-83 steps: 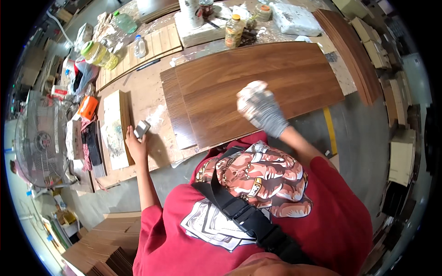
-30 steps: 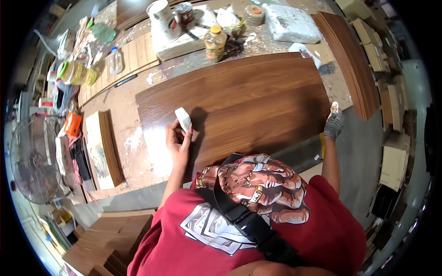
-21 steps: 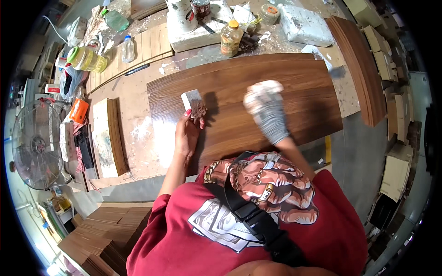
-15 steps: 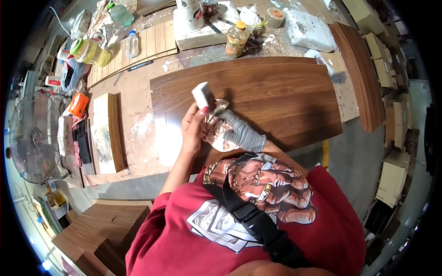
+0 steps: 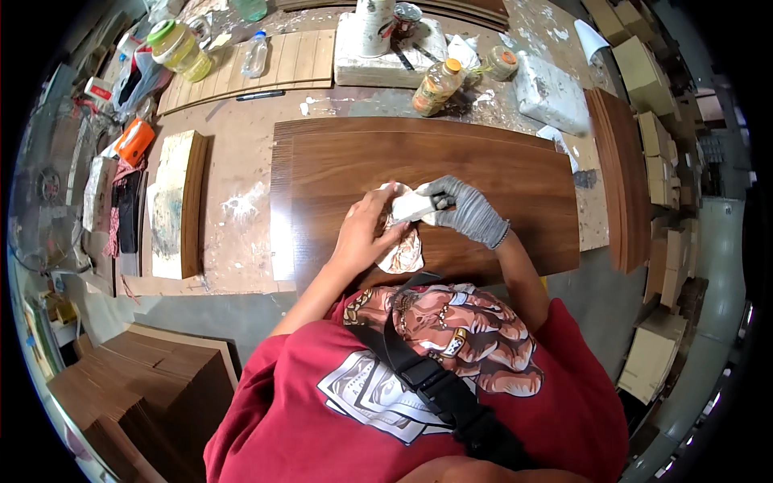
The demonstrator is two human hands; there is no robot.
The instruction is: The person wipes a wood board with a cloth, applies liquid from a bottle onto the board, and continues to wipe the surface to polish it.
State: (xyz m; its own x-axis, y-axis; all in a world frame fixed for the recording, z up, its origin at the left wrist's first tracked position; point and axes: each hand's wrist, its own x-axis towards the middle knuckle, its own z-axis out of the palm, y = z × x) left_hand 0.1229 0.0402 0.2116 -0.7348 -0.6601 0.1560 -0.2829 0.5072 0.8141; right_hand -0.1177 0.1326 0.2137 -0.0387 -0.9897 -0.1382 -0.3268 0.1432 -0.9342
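Observation:
A small white block [image 5: 411, 207] is between my two hands, above a dark brown wood-grain panel [image 5: 499, 177]. My bare left hand [image 5: 362, 231] grips its left side, fingers above and thumb below. A stained white rag [image 5: 403, 251] hangs beneath the block and shows behind it. My right hand [image 5: 473, 213], in a grey knit glove, is closed at the block's right end, pinching white rag there. The fingers partly hide where rag and block meet.
Bottles, including an orange-capped bottle [image 5: 439, 87], stand beyond the panel near a paint-spattered white block [image 5: 553, 92]. A timber block [image 5: 179, 205] lies left. Stacked brown boards [image 5: 616, 177] are at right, more boards [image 5: 137, 378] at lower left. A fan [image 5: 48, 193] stands far left.
The white block, held up in my left hand before, is lowered and turned to meet the rag. My right hand has moved to the block's right end. The head view has shifted.

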